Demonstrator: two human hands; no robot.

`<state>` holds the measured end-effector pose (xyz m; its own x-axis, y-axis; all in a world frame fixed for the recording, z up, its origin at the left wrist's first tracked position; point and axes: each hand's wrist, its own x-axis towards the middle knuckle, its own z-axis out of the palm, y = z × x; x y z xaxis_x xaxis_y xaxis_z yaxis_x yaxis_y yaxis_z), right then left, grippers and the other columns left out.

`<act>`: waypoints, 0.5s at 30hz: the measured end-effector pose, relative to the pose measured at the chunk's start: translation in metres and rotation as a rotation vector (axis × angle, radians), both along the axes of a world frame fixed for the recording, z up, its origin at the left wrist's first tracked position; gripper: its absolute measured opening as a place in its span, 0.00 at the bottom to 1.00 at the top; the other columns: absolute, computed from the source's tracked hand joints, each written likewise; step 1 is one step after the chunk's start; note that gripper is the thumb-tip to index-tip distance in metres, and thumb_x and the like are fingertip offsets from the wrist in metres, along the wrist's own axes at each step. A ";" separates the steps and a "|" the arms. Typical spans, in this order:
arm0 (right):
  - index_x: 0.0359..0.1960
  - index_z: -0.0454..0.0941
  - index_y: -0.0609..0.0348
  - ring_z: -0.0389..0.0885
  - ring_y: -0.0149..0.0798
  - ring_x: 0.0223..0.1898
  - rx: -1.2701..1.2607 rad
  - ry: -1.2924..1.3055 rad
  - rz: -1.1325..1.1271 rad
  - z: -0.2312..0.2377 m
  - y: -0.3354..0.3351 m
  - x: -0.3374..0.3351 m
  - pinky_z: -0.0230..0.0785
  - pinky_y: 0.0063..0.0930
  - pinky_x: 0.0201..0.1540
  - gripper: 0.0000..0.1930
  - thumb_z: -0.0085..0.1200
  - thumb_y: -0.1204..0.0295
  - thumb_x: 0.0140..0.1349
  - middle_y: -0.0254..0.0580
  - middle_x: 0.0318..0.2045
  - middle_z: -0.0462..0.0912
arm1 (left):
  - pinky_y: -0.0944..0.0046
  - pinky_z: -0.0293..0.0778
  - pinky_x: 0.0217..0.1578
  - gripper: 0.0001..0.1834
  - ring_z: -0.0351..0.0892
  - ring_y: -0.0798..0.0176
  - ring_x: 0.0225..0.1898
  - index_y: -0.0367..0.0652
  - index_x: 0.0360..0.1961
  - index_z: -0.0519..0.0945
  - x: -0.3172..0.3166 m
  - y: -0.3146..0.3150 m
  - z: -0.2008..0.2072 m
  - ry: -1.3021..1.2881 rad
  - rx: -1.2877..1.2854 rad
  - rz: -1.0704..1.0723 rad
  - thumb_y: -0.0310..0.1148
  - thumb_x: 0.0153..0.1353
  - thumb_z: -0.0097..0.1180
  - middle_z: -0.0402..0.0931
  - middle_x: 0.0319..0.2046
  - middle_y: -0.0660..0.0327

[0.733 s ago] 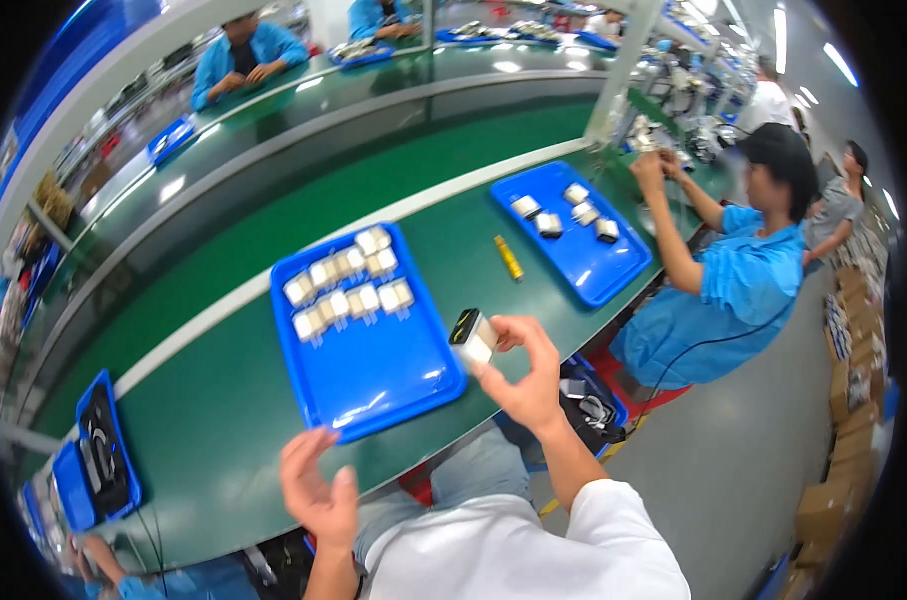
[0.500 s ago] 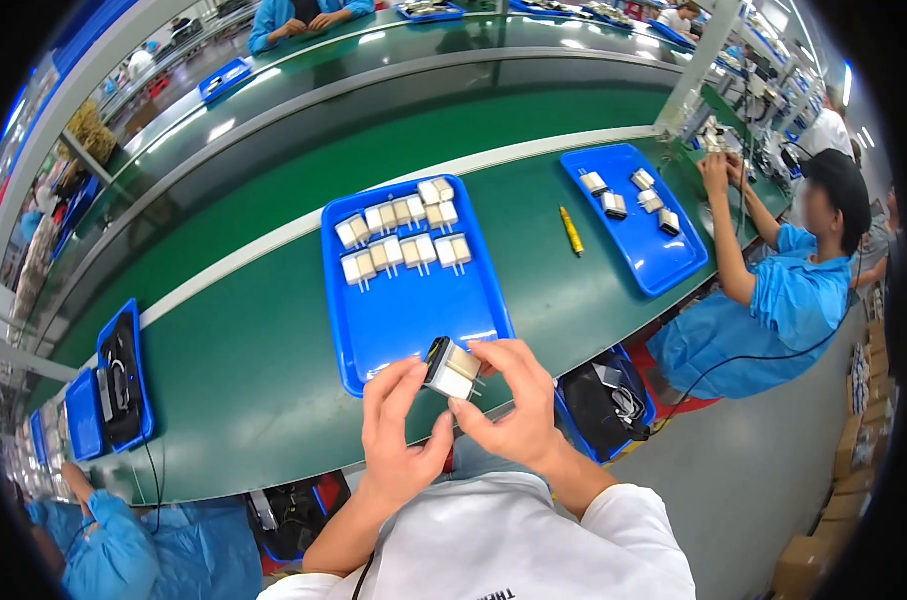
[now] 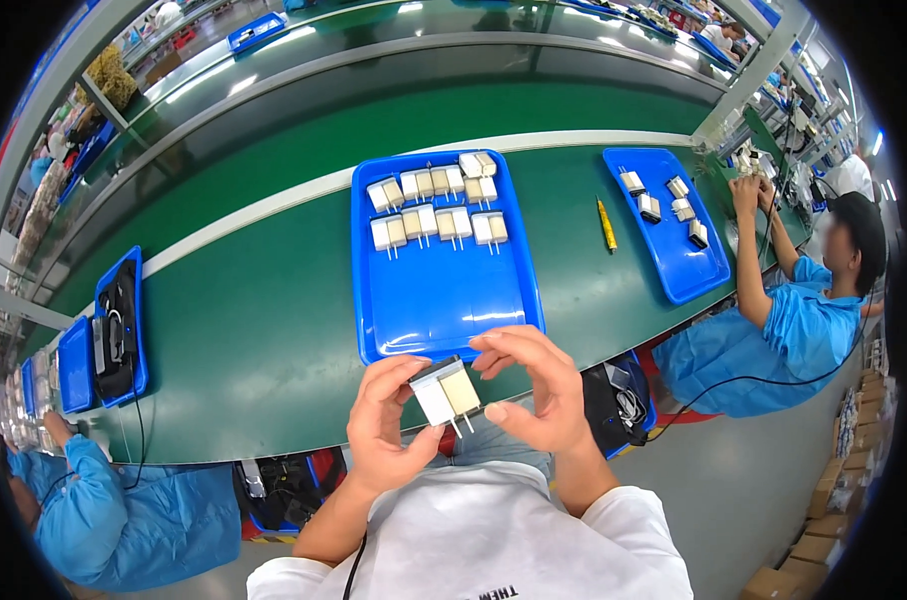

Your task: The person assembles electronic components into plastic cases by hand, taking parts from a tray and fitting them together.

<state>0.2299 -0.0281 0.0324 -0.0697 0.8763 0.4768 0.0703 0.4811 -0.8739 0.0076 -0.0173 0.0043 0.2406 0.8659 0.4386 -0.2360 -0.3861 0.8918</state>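
Note:
My left hand (image 3: 386, 420) pinches a white and cream plug-in charger (image 3: 446, 392) with a dark end, its two metal prongs pointing down toward me. My right hand (image 3: 539, 390) is beside the charger's right side, thumb and fingers spread apart. The thumb tip is close to the charger's edge; whether it touches I cannot tell. Just beyond my hands, a large blue tray (image 3: 444, 310) lies on the green bench. Two rows of similar chargers (image 3: 418, 222) fill its far half, most with prongs toward me.
Right of the tray lie a yellow pen-like tool (image 3: 607, 225) and a smaller blue tray (image 3: 696, 275) holding several chargers. A co-worker in blue (image 3: 799, 310) works at the right. At the left, a blue tray (image 3: 142, 340) holds black items and cable, near another person's blue sleeve (image 3: 99, 510).
The charger has turned so its broad face and prongs point more toward me. My right hand has opened away from it, while the left keeps hold. The whole view has shifted slightly.

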 end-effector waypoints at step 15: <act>0.60 0.82 0.67 0.88 0.45 0.47 0.081 -0.195 0.155 0.001 0.006 -0.001 0.83 0.34 0.46 0.34 0.79 0.71 0.48 0.53 0.53 0.86 | 0.49 0.78 0.60 0.37 0.80 0.44 0.60 0.30 0.64 0.74 -0.021 0.009 0.010 0.265 0.283 -0.027 0.24 0.52 0.71 0.77 0.59 0.38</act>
<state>0.2293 -0.0219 0.0333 -0.2974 0.8074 0.5095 0.1538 0.5672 -0.8091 -0.0134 -0.0084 0.0148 0.3981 0.7116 0.5789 -0.0253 -0.6223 0.7824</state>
